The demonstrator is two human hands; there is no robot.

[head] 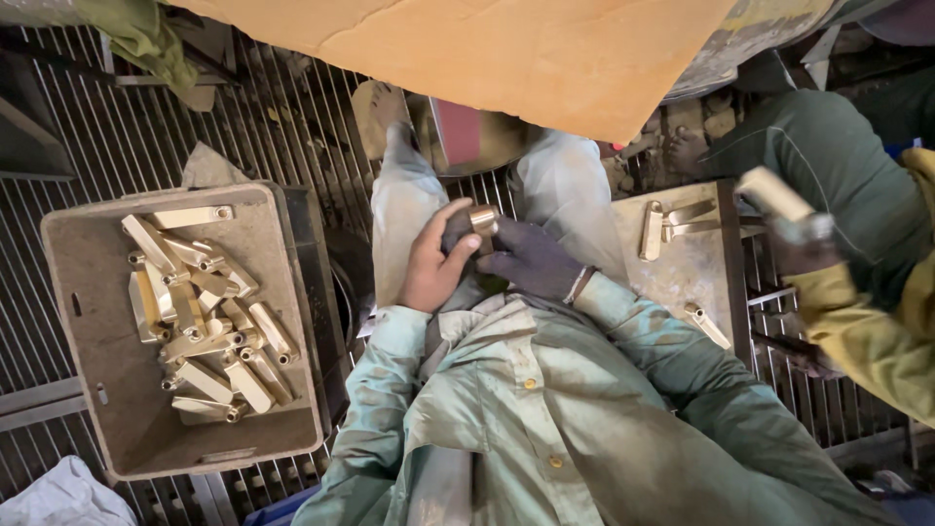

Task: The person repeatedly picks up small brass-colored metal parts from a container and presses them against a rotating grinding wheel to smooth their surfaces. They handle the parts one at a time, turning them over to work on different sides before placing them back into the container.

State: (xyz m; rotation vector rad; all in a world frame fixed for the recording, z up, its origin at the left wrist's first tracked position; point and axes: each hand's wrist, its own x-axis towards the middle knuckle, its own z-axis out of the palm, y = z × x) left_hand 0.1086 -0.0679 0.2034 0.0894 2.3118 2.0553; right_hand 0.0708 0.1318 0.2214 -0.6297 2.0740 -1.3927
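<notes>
Closest in, both hands sit over the lap with not much room: knees ahead, crate point(97, 321) hard by on the left, a small metal bench point(682, 278) on the right. The brass piece point(484, 220) is right between the hands, poking out at the top. Left hand point(433, 263) is bare, its grip closed round the piece with a dark rag, thumb up near the brass end. Right hand point(531, 258), dark-gloved, is curled against the same bundle from the other side, touching it. The crate holds a loose heap of brass parts point(200, 312). Further right, another person's hand point(804, 239) holds a brass bar point(774, 193). A cardboard sheet point(506, 49) overhangs the far edge.
</notes>
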